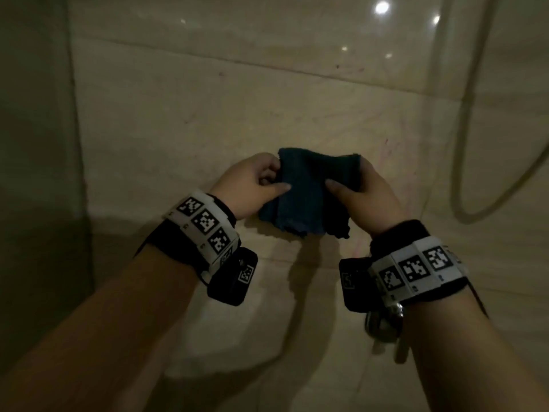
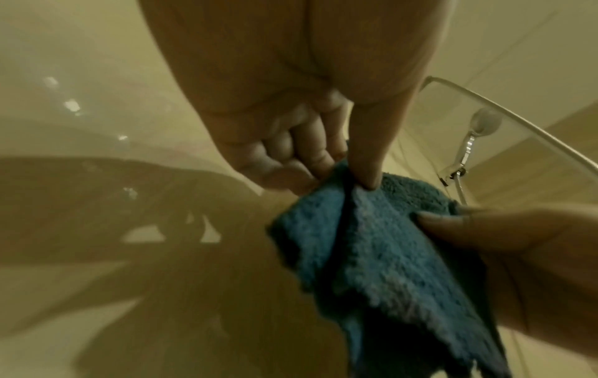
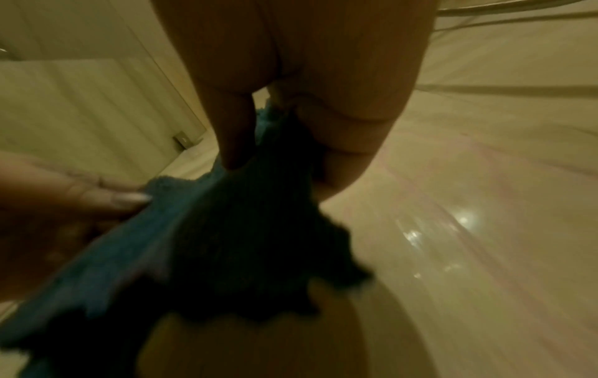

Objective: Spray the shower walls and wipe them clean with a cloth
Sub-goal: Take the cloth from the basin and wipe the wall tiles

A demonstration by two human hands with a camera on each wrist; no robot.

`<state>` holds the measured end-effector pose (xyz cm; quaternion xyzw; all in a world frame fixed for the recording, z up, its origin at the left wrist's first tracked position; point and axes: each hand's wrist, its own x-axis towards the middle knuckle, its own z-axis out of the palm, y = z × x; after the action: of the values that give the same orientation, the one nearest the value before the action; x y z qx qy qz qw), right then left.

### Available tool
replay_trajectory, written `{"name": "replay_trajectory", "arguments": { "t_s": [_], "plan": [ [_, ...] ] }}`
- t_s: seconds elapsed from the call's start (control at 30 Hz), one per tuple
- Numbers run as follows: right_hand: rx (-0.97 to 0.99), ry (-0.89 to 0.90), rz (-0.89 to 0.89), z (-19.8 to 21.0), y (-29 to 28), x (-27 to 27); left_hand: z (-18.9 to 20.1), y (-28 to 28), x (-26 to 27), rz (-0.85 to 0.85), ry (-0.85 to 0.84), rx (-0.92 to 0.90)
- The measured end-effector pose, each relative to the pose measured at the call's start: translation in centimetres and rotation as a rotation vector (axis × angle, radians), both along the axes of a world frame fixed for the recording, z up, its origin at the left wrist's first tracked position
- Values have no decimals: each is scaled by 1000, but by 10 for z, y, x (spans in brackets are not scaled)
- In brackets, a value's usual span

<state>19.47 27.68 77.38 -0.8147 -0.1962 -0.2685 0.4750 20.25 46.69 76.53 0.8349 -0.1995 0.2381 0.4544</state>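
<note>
A dark blue terry cloth (image 1: 309, 191) hangs folded between both hands in front of the beige tiled shower wall (image 1: 208, 114). My left hand (image 1: 255, 182) pinches the cloth's left edge between thumb and curled fingers. My right hand (image 1: 359, 188) grips its right edge, thumb laid across the front. In the left wrist view the cloth (image 2: 381, 245) shows a fold crease under my left thumb, and the right hand's thumb (image 2: 459, 225) presses from the right. In the right wrist view the cloth (image 3: 226, 243) droops dark below my right hand's fingers (image 3: 236, 133). No spray bottle is in view.
A shower hose (image 1: 463, 144) loops down the wall at the right. The left wrist view shows a shower head (image 2: 485, 122) on its bracket and a glass panel edge (image 2: 517, 120). A darker side wall (image 1: 35, 144) stands at the left.
</note>
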Motion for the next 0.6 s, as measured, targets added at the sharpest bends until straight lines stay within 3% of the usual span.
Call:
{"name": "replay_trajectory", "arguments": {
  "t_s": [0.13, 0.47, 0.53, 0.6],
  "plan": [
    [-83, -22, -2, 32, 0, 9, 32, 7, 6, 45, -87, 11],
    [-131, -344, -224, 115, 40, 21, 116, 36, 7, 187, -221, 51],
    [-69, -376, -254, 126, 52, 24, 126, 41, 8, 233, -231, 61],
    [53, -371, -162, 127, 65, 22, 133, 44, 10, 292, -246, 75]
  ]
}}
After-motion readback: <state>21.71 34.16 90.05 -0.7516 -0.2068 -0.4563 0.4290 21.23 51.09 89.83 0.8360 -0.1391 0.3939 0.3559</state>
